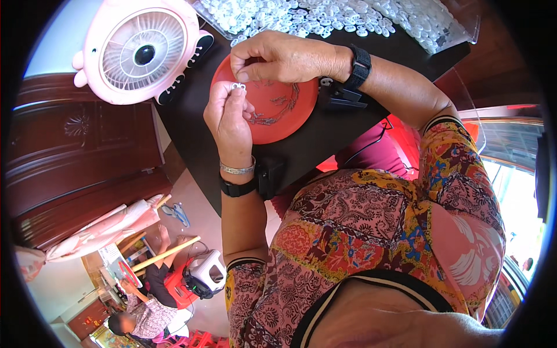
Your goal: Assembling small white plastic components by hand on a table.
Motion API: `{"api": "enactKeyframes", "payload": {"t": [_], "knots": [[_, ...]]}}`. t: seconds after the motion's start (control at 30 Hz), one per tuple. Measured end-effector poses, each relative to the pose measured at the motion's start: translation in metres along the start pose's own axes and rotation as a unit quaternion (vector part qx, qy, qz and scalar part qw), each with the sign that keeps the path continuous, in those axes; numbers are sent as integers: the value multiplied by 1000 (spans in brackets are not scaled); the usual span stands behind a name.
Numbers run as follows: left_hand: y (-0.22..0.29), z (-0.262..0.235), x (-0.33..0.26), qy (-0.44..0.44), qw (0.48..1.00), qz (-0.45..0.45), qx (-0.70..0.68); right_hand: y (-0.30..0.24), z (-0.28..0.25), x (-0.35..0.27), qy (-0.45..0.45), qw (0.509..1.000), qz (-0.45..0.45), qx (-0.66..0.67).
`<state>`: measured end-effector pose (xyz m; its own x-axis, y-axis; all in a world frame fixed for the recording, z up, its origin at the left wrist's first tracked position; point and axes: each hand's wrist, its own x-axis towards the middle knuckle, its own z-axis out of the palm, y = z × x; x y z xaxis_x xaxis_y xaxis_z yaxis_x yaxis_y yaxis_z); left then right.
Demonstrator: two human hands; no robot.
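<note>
My left hand [228,119] pinches a small white plastic piece with holes [238,86] between thumb and fingertips. Just above it, my right hand [284,57] is closed, its thumb and forefinger pressed together close to the white piece. Whatever those fingers hold is hidden or too small to make out. Both hands are over a round red dish [290,130]. Thin grey metal bits [268,120] lie inside it in a loose curve.
Many small white plastic pieces [301,17] fill a clear tray along the dark table's [191,142] far side. A pink fan [142,52] stands at the far left. At lower left, another person [148,316] sits near a red stool [181,288].
</note>
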<state>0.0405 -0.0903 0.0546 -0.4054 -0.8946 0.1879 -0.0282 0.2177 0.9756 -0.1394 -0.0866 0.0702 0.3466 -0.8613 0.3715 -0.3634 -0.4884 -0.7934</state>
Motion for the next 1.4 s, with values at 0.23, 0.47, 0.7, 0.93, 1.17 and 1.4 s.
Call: {"api": "enactKeyframes", "payload": {"t": [0.23, 0.47, 0.7, 0.93, 1.17, 1.4], "knots": [[0, 1, 0, 1, 1000, -4, 24, -1, 0, -2, -3, 1000, 0, -26], [-7, 1, -1, 1, 1000, 10, -3, -2, 2, -1, -15, 999, 15, -34], [-8, 4, -3, 7, 1000, 2, -25, 3, 7, -3, -7, 1000, 4, -11], [-12, 1, 3, 44, 996, -4, -75, 17, -20, 7, 95, 991, 28, -94], [-17, -8, 7, 82, 988, 6, -129, 71, -61, 9, 127, 761, 151, -617], [-23, -2, 11, 80, 989, -4, -127, 109, -70, 11, 32, 853, 171, -493]]}}
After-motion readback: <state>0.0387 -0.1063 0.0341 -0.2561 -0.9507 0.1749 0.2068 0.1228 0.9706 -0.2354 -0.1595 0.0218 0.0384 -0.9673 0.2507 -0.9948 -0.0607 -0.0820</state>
